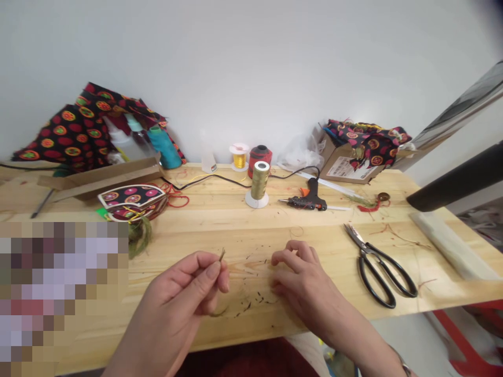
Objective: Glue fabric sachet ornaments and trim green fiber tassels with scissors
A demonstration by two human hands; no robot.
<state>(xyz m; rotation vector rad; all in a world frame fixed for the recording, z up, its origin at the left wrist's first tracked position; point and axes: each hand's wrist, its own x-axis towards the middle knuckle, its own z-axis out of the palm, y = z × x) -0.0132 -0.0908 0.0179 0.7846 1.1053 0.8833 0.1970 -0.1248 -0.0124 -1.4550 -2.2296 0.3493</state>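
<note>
My left hand (188,285) is closed in a pinch on a short tuft of olive-gold thread (222,255), whose frayed end sticks up past my thumb and forefinger. My right hand (301,272) rests on the wooden table (243,225) just to the right, with fingers curled and tips pressed to the wood; whether they hold a thin strand is too fine to see. Small dark thread clippings (251,301) lie scattered on the table between and below my hands.
Black scissors (379,264) lie to the right of my hands. Behind stand a gold thread spool (259,180), a red spool (259,157), a small yellow spool (239,156) and a black glue gun (308,199). Patterned fabric (78,128), cardboard boxes (349,165) and a fabric piece (131,199) sit further back.
</note>
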